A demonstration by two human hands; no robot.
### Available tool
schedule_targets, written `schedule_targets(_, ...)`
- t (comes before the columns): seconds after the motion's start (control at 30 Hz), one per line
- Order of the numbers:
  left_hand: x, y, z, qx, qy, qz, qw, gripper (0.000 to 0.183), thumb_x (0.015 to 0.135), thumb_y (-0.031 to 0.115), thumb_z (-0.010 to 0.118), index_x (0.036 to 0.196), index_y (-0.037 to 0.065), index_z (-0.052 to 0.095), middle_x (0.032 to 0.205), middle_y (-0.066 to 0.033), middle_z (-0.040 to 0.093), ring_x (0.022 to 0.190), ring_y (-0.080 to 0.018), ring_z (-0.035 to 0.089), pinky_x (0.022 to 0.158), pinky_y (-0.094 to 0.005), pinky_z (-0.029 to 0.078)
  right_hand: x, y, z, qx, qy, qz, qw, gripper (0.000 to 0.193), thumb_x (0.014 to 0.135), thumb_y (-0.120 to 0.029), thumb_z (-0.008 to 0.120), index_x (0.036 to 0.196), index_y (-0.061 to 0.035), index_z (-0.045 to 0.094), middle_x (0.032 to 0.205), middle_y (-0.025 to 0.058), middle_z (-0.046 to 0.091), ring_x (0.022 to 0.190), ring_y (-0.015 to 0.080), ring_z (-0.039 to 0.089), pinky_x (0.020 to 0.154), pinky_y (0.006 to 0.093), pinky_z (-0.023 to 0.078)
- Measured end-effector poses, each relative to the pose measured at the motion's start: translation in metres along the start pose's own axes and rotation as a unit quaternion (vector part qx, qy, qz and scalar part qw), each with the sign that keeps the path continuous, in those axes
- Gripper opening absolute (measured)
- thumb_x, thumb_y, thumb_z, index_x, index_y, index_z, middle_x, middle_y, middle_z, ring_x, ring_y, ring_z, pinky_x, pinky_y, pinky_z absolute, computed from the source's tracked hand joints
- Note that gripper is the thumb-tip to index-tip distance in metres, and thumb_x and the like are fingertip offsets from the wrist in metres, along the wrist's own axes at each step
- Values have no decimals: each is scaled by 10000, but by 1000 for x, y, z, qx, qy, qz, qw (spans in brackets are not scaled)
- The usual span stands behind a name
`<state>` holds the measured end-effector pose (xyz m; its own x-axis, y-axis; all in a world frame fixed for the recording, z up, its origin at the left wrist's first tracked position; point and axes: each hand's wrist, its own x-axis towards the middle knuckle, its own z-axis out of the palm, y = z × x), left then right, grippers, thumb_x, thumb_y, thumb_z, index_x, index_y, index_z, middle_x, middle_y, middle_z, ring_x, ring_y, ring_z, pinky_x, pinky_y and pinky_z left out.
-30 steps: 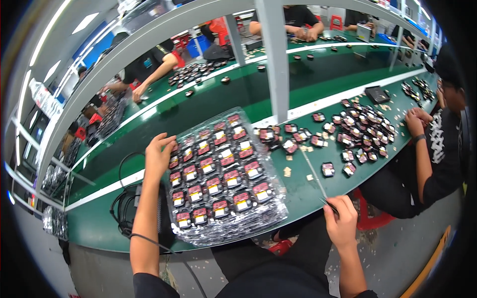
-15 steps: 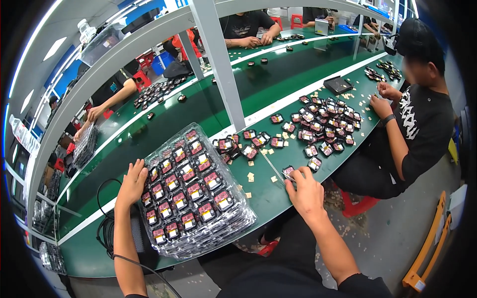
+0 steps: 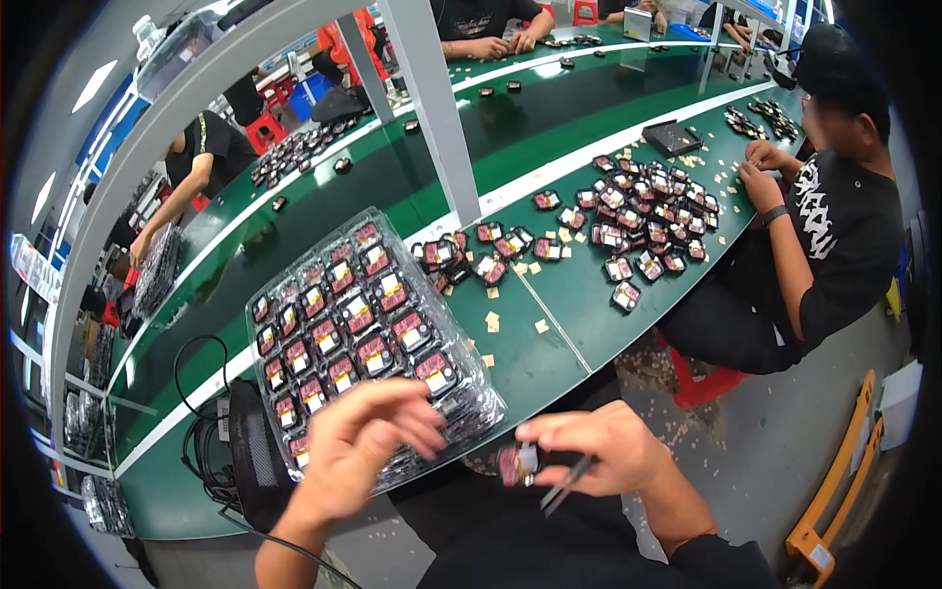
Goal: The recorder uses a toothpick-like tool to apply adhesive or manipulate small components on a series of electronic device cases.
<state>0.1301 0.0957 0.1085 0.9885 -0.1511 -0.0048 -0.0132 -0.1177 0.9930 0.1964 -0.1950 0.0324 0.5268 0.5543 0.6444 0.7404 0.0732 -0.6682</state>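
Note:
My right hand (image 3: 616, 450) is closed, pinching a small black module (image 3: 514, 465) with a pink and white label between thumb and fingers. A pair of tweezers (image 3: 566, 487) is also held in that hand, its tips pointing down. Both are in the air just off the table's front edge. Over the near edge of a stack of clear plastic trays (image 3: 469, 381), my left hand (image 3: 361, 444) hovers with its fingers apart, holding nothing. Rows of similar labelled modules (image 3: 357, 312) sit in the top tray's pockets, and my left hand hides part of the nearest ones.
A heap of loose modules (image 3: 648, 211) lies on the green table (image 3: 530, 368) to the right, among small beige paper pieces (image 3: 493, 321). A grey post (image 3: 432, 118) rises behind the trays. Black cables (image 3: 186, 432) lie at left. A co-worker (image 3: 834, 216) sits at right.
My right hand has lifted a module off the table and brought it nearer to me. My left hand has moved from the tray's far-left edge to its near side.

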Motion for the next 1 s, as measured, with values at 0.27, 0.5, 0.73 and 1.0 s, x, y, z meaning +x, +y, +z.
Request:
schedule_targets(0.27, -30, -48, 40, -351, -277, -246, 860, 497, 1098, 258, 550, 1499, -25, 473, 1376, -129, 616, 1211, -207, 634, 1039, -386, 540, 8, -28, -8, -25, -132, -57, 989, 422, 813, -135, 870, 1183, -83, 674, 1039, 66, 798, 657, 161, 735, 488, 247, 518)
schedule_targets(0.5, -55, -42, 73, -440, -4, -168, 882, 604, 952, 228, 760, 1413, -41, 480, 1325, -246, 592, 1144, -376, 692, 999, -522, 577, 11, -43, 1, -94, -24, 77, 992, 481, 784, -222, 887, 1182, -43, 685, 1054, 101, 693, 741, 219, 718, 634, 294, 609)
schedule_targets(0.73, -65, -60, 106, -401, 174, 3, 899, 564, 838, 16, 827, 1300, 30, 503, 1291, -199, 576, 1244, -408, 628, 1071, -523, 531, -13, -29, 26, -180, 24, 36, 983, 340, 807, -181, 868, 1095, -61, 734, 970, 65, 649, 628, 171, 624, 516, 295, 507)
schedule_targets(1.0, -74, -72, 121, -412, 181, 27, 893, 579, 837, -93, 789, 1320, 27, 493, 1360, -211, 554, 1341, -381, 566, 1108, -470, 497, -17, -27, 38, -254, 11, -45, 966, 348, 761, -137, 886, 1079, -68, 763, 902, 14, 633, 541, 99, 523, 455, 250, 397)
